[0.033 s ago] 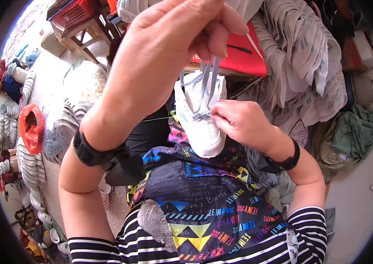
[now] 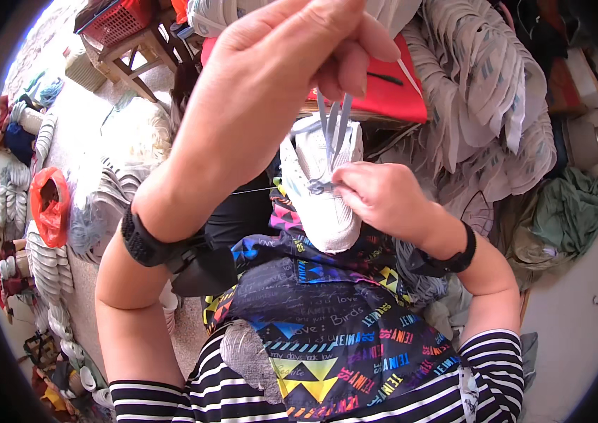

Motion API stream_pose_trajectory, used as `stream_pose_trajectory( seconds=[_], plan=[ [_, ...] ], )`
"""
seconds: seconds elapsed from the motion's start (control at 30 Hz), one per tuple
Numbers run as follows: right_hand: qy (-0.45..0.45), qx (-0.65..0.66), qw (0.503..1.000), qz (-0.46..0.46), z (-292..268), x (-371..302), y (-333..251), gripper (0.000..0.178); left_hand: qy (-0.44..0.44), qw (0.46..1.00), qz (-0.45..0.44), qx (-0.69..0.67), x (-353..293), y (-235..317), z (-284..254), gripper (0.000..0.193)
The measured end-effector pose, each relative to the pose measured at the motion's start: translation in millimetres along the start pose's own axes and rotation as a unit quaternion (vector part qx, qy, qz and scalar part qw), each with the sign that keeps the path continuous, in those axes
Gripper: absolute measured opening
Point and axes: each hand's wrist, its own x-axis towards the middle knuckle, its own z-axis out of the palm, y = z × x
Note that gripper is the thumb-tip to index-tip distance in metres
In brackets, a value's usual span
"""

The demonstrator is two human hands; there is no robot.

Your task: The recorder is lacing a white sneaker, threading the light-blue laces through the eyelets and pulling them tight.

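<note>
A white shoe (image 2: 328, 224) rests on my lap with its toe toward me. Grey-blue shoelaces (image 2: 333, 130) run taut from its eyelets up to my left hand (image 2: 271, 84), raised above the shoe with fingers curled around them. Part of that grip is out of the picture at the top. Lower down, my right hand (image 2: 387, 196) lies at the shoe's right side, thumb and finger pinched on the lace where it crosses near the lowest eyelets. The exact fingertip hold is partly hidden.
A patterned dark apron (image 2: 313, 303) covers my lap. Stacks of white shoe uppers (image 2: 482, 77) hang at the right, near green cloth (image 2: 574, 211). Behind the shoe is a red-covered surface (image 2: 401, 99). To the left are a red bag (image 2: 50, 206), a wooden stool (image 2: 133, 60) and bundled pieces.
My right hand has shifted slightly left across the shoe. The raised left hand and the laces have moved only a little.
</note>
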Motion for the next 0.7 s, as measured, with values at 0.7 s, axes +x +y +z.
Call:
stream_pose_trajectory(
  seconds=[0.7],
  plan=[
    [-0.139, 0.092, 0.979, 0.114, 13, 9, -28, 0.015, -0.056, 0.997, -0.004, -0.044, -6, -22, -1, 0.043]
  ],
)
